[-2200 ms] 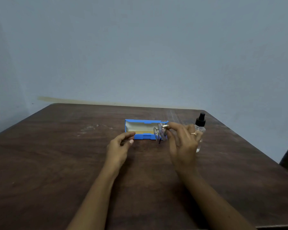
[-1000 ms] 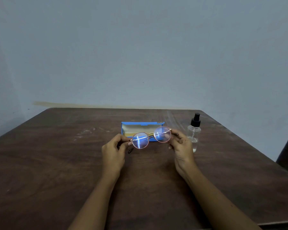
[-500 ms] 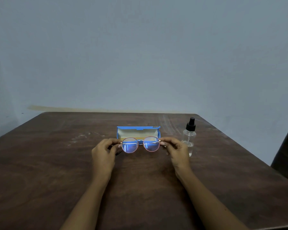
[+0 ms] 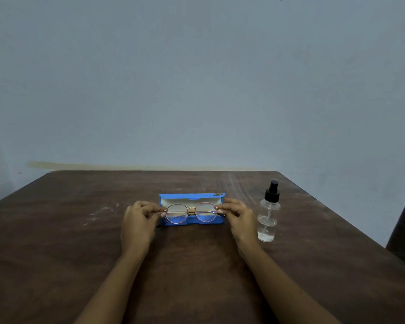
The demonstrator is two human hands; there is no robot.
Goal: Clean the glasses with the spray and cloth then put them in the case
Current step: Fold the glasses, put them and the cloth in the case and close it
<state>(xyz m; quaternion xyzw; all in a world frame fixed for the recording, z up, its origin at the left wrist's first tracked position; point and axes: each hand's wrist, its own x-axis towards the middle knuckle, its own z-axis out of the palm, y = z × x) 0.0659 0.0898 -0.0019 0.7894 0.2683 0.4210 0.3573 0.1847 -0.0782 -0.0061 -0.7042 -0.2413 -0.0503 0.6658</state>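
I hold the glasses level in front of the open blue case, my left hand pinching one end of the frame, my right hand the other, with the spray bottle upright on the surface just right of it.

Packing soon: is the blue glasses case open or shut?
Open: the blue glasses case shows cream lining below its raised lid, behind the round wire-rimmed glasses.

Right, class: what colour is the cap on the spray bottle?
The cap is black; the head view shows it.
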